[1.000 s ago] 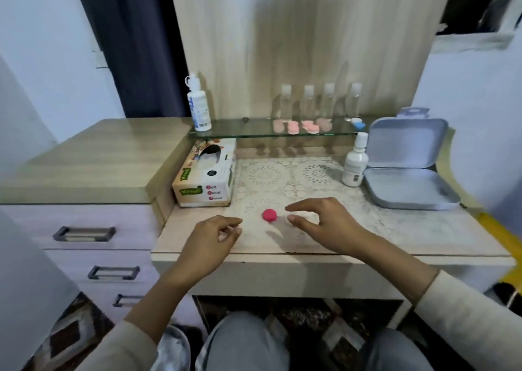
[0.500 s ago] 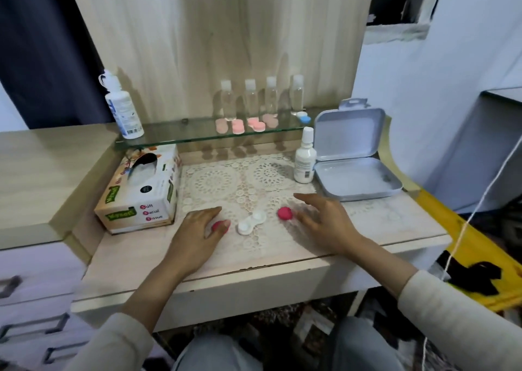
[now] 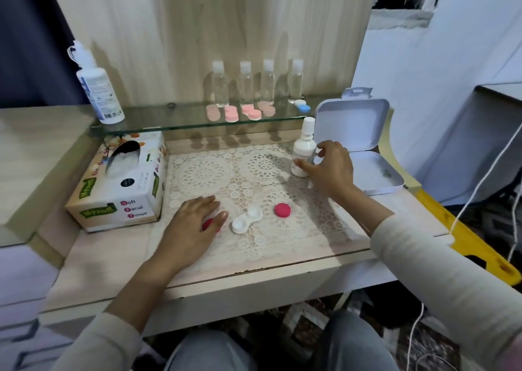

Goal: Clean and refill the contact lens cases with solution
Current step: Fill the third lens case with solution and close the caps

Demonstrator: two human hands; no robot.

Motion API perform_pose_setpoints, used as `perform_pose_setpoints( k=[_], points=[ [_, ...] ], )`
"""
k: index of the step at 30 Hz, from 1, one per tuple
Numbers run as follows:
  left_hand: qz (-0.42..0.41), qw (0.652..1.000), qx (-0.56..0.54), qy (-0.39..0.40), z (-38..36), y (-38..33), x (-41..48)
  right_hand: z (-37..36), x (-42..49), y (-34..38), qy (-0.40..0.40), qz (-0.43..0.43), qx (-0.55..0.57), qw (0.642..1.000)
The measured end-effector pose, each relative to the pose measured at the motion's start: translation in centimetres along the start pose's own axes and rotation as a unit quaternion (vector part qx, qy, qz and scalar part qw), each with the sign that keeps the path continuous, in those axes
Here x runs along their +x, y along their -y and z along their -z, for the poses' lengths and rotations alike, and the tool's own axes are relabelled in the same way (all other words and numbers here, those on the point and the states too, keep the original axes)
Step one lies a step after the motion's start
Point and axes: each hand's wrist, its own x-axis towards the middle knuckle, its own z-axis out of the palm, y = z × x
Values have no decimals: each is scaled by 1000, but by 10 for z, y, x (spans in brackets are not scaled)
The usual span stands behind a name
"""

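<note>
Tissue box beside lace mat; tin open.

"Soft Facial Tissue" on tissue box

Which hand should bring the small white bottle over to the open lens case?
Right. The right hand curls round the small white bottle; the left hand rests on a pink cap beside the lens case.

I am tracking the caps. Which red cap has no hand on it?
The red cap right of the white lens case; the second cap lies partly under the left hand.
</note>
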Motion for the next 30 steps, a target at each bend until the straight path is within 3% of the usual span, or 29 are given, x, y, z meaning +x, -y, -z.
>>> perform_pose_setpoints(
  k=[15,21,30],
  points=[
    [7,1000,-8,12,0,-1,-3,-16,12,6,5,-61,61,996],
    [11,999,-24,19,4,-3,-4,-3,-4,17,21,9,110,994],
    [82,985,-147,40,40,-26,3,20,-41,49,133,118,201,963]
  ],
)
